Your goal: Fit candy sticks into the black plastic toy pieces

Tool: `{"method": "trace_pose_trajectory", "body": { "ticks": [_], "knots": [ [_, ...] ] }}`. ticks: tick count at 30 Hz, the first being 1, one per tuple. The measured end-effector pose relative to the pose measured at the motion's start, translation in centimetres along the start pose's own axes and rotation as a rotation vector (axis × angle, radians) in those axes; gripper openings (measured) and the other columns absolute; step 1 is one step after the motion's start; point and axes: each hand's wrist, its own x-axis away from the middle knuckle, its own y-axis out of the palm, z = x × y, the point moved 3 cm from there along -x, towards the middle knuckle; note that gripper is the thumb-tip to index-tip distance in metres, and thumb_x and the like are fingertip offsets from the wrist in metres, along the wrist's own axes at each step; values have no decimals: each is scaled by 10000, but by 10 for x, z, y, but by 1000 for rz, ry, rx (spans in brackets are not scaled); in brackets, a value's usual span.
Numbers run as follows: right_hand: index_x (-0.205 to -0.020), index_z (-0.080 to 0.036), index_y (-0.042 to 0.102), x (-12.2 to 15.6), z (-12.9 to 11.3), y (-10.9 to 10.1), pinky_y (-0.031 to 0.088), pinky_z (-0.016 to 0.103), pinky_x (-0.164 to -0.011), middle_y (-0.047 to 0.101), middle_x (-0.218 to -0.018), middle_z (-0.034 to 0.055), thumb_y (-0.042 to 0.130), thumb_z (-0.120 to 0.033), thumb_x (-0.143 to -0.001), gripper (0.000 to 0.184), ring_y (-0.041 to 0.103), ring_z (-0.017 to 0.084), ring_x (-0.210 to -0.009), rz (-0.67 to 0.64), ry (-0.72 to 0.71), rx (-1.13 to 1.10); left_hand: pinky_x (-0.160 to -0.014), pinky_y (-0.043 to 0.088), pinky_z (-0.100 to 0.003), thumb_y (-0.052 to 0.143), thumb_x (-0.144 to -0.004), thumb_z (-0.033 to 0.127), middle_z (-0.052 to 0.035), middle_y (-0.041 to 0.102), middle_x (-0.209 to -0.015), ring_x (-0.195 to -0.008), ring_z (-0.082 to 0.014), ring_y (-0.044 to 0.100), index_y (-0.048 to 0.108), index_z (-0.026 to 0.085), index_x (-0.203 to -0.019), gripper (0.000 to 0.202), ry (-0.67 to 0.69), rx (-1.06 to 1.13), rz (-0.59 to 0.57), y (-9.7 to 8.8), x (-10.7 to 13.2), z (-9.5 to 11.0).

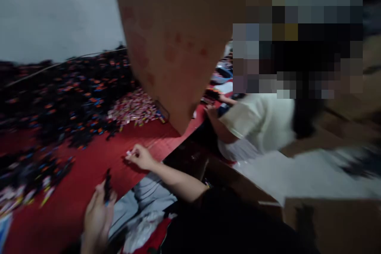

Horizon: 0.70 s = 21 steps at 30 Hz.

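My left hand [97, 214] is closed at the front edge of the red table [74, 190]. A slim black piece [107, 185] sticks up from its fingers; blur hides its exact kind. Farther right and above the tabletop, my right hand [142, 158] pinches a small pink-and-white piece [128, 154], too small to name. A heap of small pink, white and yellow pieces [135, 107] lies behind my right hand. Past my left hand, at the left, black pieces with blue and white bits [32, 174] are spread on the red surface.
A large pile of black pieces with orange and blue spots [80, 95] runs along the wall. A big cardboard sheet [175, 59] hangs down to the table. Beyond it a co-worker in a pale shirt [262, 123] handles things. Cardboard boxes [333, 222] stand at right.
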Motion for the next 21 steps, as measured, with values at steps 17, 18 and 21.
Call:
{"method": "trace_pose_trajectory", "body": {
  "ticks": [17,18,21],
  "knots": [
    [-1222,-280,689,110,-80,11,599,434,-1044,772,-1145,85,417,-615,-1196,432,736,244,-1087,-385,-236,232,-860,645,-288,983,-773,447,-83,843,-1084,-972,-207,809,772,196,-1214,550,-289,1042,245,15,20,21],
    [-1203,-275,692,111,-82,11,599,431,-1030,772,-1121,84,431,-592,-1198,412,733,244,-1065,-403,-264,266,-797,632,-272,967,-783,452,-84,843,-1068,-948,-206,804,788,194,-1235,550,-307,1031,224,13,21,21],
    [-1164,-264,693,110,-84,4,606,412,-990,766,-1074,78,428,-546,-1206,389,729,239,-1021,-353,-282,318,-572,507,-214,924,-818,501,-61,817,-901,-751,-167,738,836,178,-1243,542,-356,935,151,8,24,20]
  ]
}}
